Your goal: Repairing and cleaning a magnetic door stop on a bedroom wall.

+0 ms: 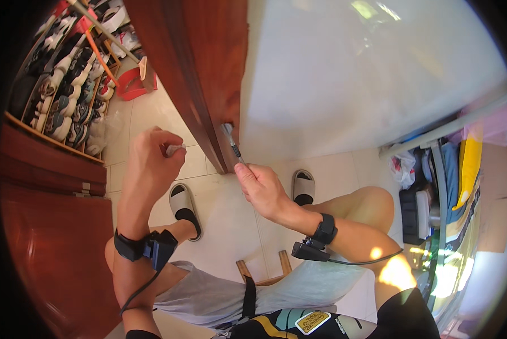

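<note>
The right grip [262, 189] is clamped on a slim silvery tool [235, 150], its head up at the edge of a wooden door [202, 62]; I can't tell whether it touches. The left grip [152, 161] is curled around a small whitish wad [176, 150]. Looks like working at that edge, which calls for a steady, light wrist next. Beyond lies a red dustpan [130, 86].
</note>
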Tool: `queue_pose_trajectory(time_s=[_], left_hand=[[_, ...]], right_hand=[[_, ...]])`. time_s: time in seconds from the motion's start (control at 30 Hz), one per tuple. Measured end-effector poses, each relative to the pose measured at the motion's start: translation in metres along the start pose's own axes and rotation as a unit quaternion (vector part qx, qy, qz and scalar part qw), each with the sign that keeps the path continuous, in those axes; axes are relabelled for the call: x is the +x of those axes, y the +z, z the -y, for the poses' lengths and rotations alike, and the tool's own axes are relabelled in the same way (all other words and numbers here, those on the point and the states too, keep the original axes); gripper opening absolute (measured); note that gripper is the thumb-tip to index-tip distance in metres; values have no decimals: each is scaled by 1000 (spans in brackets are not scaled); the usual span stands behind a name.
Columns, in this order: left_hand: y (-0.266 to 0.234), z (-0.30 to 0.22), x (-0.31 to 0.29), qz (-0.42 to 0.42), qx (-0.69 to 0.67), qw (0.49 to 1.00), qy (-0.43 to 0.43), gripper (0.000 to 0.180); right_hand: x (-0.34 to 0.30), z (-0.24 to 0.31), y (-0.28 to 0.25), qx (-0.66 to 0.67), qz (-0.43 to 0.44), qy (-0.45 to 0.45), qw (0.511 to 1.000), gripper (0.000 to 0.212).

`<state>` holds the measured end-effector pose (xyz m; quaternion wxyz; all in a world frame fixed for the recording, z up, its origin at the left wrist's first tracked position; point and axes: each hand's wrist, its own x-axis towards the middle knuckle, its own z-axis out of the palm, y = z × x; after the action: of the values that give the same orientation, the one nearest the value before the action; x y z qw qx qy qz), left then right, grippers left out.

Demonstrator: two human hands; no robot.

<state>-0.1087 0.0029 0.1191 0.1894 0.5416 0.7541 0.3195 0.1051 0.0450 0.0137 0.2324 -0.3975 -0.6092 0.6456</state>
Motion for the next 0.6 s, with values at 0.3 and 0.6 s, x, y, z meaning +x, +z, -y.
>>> queue_pose_trajectory(time_s=[0.3,0.6], left_hand=[[7,16,-5,25,8,999,33,18],[31,26,-16,70,4,994,84,15]], right_hand=[[-2,20,10,117,16,75,990,41],[-5,8,15,176,20,126,976,42]])
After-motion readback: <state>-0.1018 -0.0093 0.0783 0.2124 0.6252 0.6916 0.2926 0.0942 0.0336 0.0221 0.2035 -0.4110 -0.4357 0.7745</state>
